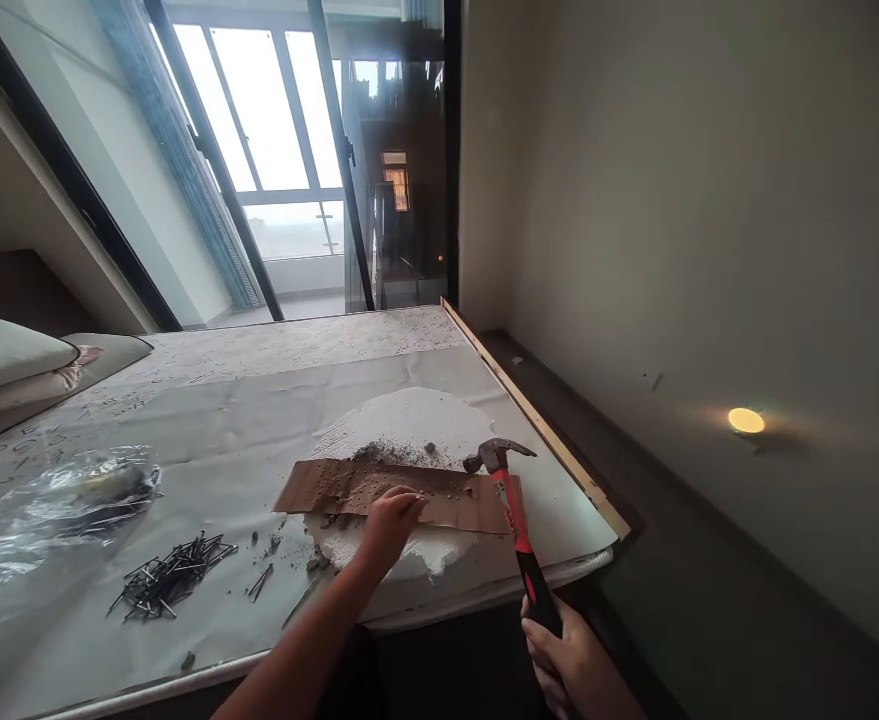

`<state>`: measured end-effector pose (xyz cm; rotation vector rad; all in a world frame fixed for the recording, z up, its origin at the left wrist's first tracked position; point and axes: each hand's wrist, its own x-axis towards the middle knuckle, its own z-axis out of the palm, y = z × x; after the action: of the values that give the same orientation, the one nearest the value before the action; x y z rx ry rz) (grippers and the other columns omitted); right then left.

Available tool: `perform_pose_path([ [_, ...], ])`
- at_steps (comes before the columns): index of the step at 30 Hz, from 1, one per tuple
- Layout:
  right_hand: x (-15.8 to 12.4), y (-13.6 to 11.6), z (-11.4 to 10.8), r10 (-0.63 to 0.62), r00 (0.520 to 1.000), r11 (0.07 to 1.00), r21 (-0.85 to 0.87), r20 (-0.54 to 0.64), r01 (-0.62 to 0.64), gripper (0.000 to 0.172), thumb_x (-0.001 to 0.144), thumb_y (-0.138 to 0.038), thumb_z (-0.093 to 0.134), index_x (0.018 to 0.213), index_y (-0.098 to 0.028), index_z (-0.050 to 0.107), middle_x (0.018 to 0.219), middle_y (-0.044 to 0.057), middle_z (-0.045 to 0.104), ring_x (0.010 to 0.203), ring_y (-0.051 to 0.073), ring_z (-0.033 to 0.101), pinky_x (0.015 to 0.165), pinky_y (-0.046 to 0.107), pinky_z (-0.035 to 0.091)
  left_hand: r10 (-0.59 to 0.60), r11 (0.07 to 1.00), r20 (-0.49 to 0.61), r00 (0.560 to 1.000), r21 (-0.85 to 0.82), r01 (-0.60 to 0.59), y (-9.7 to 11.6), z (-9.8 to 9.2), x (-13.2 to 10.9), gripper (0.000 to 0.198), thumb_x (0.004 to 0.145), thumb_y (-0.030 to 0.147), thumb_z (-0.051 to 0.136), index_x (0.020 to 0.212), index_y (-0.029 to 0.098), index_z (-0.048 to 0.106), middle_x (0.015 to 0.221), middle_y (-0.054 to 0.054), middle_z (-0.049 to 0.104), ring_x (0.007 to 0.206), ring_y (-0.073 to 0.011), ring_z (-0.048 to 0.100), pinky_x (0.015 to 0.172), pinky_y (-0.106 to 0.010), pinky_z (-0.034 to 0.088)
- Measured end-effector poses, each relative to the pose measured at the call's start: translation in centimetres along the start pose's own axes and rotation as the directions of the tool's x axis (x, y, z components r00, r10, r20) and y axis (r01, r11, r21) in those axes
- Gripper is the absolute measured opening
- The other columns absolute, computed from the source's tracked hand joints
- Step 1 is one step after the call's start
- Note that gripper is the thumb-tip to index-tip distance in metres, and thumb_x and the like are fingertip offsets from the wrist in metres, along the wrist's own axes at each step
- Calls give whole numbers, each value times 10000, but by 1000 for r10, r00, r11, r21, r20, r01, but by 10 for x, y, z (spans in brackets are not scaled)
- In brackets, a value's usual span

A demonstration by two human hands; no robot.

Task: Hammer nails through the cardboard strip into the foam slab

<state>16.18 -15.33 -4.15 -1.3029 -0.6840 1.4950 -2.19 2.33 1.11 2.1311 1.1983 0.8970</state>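
My right hand grips the black end of a red-handled claw hammer, whose steel head hangs just above the right end of a brown wooden strip. The strip is full of small holes and lies across a white foam slab dusted with grey crumbs. My left hand rests on the strip's near edge, fingers pinched together as if on a nail; the nail itself is too small to make out.
A heap of dark nails lies to the left on the paper-covered platform, with a crumpled clear plastic bag beyond. Pillows sit far left. A wooden edge strip borders the drop to the dark floor at right.
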Motion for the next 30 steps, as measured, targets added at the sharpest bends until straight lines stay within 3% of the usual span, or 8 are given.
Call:
perform_pose_path([
  [4, -1, -1, -9, 21, 999, 1000, -4, 34, -21, 383, 677, -519, 563, 841, -212, 403, 441, -140, 321, 290, 26, 219, 273, 157, 243, 105, 994, -16, 994, 35, -104, 2, 51, 28, 285, 811, 289, 501, 617, 164, 668, 671, -40, 617, 612, -115, 553, 582, -217, 407],
  [8, -2, -2, -16, 25, 999, 1000, 12, 39, -25, 369, 685, -505, 562, 832, -215, 389, 437, -143, 305, 305, 22, 200, 298, 155, 224, 112, 993, 27, 993, 33, -113, -6, 73, 41, 235, 791, 258, 544, 624, 166, 681, 670, -33, 636, 613, -113, 563, 598, -217, 413],
  [30, -3, -5, -8, -7, 999, 999, -53, -45, 5, 392, 668, -547, 577, 804, -202, 452, 428, -131, 291, 318, 29, 203, 333, 168, 195, 101, 995, 7, 995, 21, -102, -10, 81, 44, 204, 775, 213, 553, 626, 178, 688, 657, -25, 670, 646, -133, 604, 626, -225, 437],
])
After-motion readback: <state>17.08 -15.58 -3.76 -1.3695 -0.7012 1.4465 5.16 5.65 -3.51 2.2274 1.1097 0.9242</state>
